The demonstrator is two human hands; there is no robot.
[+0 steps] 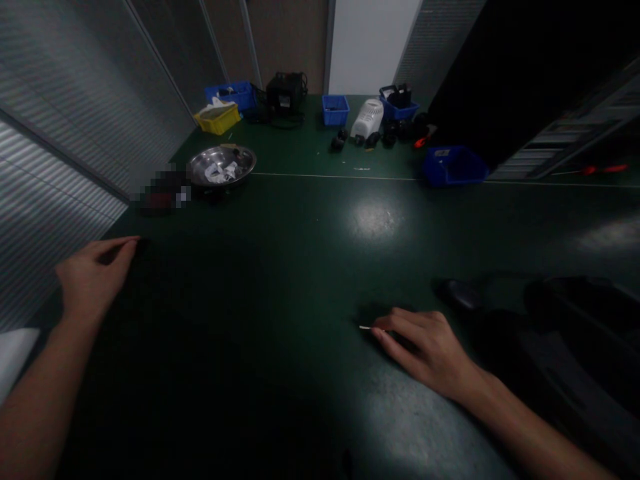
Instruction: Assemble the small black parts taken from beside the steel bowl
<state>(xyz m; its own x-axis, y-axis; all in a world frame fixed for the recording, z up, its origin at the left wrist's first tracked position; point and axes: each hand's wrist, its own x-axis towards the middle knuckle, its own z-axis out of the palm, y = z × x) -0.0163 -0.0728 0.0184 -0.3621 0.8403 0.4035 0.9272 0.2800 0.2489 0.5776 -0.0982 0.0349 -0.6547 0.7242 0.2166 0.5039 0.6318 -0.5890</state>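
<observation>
Over the dark green table (300,267), my right hand (427,347) pinches a thin, pale stick-like piece (365,327) between thumb and forefinger. One short end of it sticks out to the left of the fingertips; the rest is hidden by them. On the far left, my left hand (95,273) has thumb and forefinger pressed together near the table's edge. Whatever may be between those fingertips is too small and dark to make out. A black computer mouse (459,293) lies to the right of my right hand.
A metal bowl (245,175) with crumpled white scraps stands back left. Behind it are a yellow bin (220,121) and a black boxy device (286,93). A white vented plastic piece (369,119) and a blue bin (453,175) stand farther right. A black bag-like object (575,353) fills the right.
</observation>
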